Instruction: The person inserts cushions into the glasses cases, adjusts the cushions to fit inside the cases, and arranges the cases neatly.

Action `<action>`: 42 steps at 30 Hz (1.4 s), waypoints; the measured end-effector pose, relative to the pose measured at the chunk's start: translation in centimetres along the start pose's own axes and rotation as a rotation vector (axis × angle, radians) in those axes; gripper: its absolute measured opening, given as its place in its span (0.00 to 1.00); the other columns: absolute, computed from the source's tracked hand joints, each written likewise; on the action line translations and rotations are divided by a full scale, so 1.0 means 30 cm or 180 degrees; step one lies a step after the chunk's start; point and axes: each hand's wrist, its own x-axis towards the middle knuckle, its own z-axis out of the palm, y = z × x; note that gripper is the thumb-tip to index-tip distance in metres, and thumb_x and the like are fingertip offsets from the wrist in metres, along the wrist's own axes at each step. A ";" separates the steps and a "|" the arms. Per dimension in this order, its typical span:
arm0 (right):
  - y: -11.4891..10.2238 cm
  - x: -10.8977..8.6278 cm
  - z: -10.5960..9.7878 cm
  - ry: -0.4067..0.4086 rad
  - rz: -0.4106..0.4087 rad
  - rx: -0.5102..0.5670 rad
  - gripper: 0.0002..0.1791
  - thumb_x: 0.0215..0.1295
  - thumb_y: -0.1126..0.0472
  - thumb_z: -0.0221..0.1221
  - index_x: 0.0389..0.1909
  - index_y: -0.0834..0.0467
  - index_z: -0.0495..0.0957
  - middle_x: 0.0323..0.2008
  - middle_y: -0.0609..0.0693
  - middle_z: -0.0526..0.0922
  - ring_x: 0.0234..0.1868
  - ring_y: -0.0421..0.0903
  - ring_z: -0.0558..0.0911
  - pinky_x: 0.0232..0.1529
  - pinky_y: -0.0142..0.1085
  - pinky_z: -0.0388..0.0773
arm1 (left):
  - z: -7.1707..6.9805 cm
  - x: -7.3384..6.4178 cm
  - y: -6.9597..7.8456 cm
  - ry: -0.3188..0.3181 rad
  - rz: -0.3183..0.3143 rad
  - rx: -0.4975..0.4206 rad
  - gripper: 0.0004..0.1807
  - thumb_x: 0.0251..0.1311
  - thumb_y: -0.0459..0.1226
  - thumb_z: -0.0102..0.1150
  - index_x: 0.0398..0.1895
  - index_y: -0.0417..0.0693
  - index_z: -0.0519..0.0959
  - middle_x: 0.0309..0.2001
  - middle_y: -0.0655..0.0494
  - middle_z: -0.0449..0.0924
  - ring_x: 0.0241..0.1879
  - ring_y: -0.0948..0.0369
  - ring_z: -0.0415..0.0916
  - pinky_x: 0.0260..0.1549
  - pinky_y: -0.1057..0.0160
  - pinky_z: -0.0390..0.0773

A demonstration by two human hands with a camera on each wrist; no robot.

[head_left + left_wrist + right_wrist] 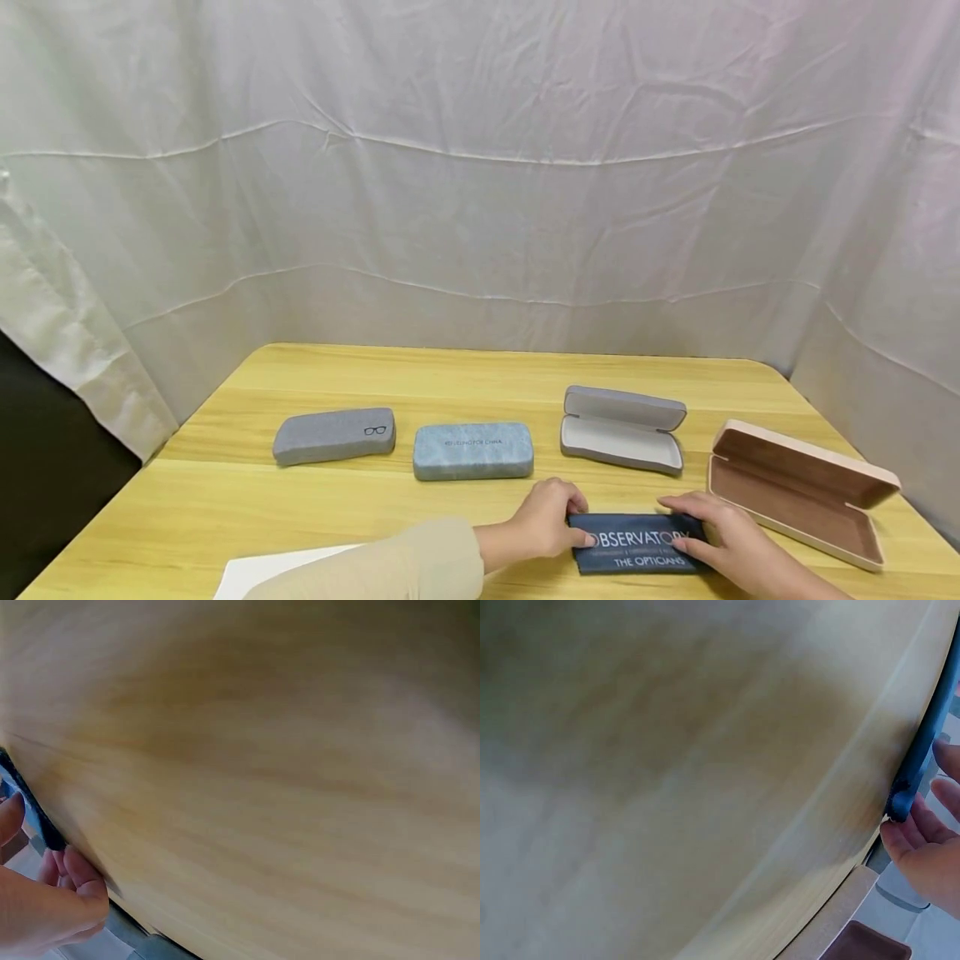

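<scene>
A dark navy lens cloth [637, 552], folded into a flat strip and printed with white "OBSERVATORY THE OPTICIANS" lettering, lies at the front right of the table. My left hand [542, 521] pinches its left end, thumb on the printed face. At the other end my right hand [726, 537] holds it, with the thumb over the lettering and the index finger reaching along the far edge. In the left wrist view, fingers [79, 874] sit at the cloth's end. The right wrist view shows fingers [919, 829] at the opposite end of the cloth [930, 742].
A closed grey glasses case [333, 435] and a closed light-blue one [472, 452] stand left of centre. An open grey case [618, 443] lies behind the cloth; an open cream case with brown lining [795, 504] is at right. A white flat object [258, 571] lies front left.
</scene>
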 end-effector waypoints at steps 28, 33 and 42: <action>-0.017 0.028 -0.014 -0.0692 0.0248 0.0575 0.16 0.58 0.50 0.61 0.24 0.56 0.69 0.22 0.44 0.65 0.24 0.30 0.61 0.24 0.29 0.58 | -0.033 0.019 0.031 -0.0093 -0.0051 0.0342 0.05 0.45 0.33 0.70 0.23 0.45 0.82 0.21 0.62 0.76 0.23 0.70 0.65 0.28 0.75 0.66; -0.002 0.017 -0.025 -0.0705 0.0261 0.0641 0.12 0.57 0.53 0.62 0.26 0.56 0.71 0.23 0.43 0.67 0.25 0.29 0.62 0.25 0.29 0.58 | -0.045 0.014 0.019 -0.0064 -0.0017 -0.0013 0.05 0.47 0.30 0.68 0.22 0.42 0.80 0.19 0.61 0.70 0.21 0.69 0.62 0.23 0.75 0.64; 0.021 0.003 -0.043 -0.0517 0.0144 0.1314 0.09 0.62 0.59 0.57 0.30 0.62 0.73 0.26 0.40 0.72 0.27 0.28 0.67 0.25 0.28 0.64 | -0.055 0.023 -0.004 0.0128 -0.0033 -0.0509 0.04 0.51 0.31 0.66 0.28 0.39 0.81 0.20 0.60 0.70 0.22 0.69 0.62 0.21 0.74 0.63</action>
